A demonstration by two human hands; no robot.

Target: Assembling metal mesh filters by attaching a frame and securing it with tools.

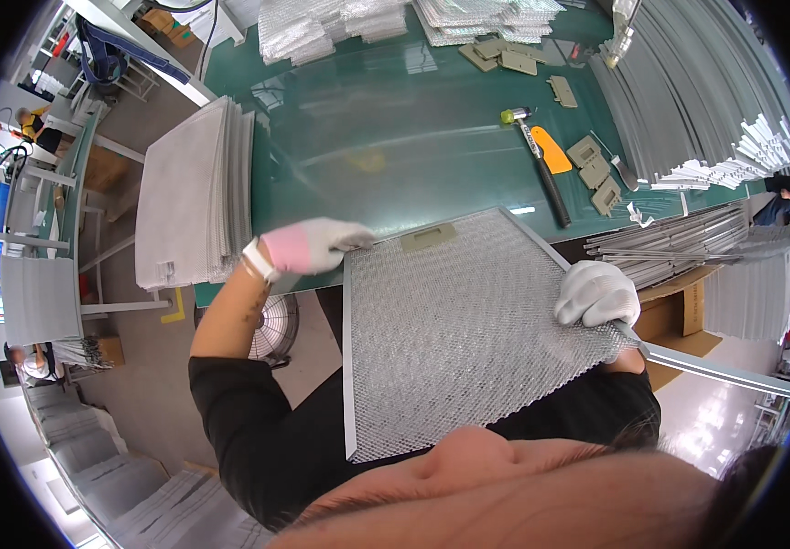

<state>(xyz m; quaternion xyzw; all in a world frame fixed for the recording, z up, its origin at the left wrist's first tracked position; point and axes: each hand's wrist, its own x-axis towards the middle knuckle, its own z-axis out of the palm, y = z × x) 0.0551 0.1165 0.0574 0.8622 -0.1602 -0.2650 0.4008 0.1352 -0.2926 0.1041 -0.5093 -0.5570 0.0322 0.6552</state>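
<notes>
A rectangular silver metal mesh panel (468,329) lies tilted before me, its far edge at the green table. Thin metal framing shows on its left, far and right sides; the near edge is bare mesh. A beige plastic plate (429,238) sits at its far edge. My left hand (317,245), in a white and pink glove, closes its fingers at the panel's far left corner. In a white glove, my right hand (596,295) is closed around the framing on the right side. From there a metal frame strip (720,368) sticks out to the right.
On the green table (367,137) lie a hammer (543,169), an orange scraper-like piece (551,149) and several beige plates (587,163). Stacked panels stand left (189,192) and right (688,82). Metal strips (679,240) lie above a cardboard box (679,320). A fan (274,329) stands below.
</notes>
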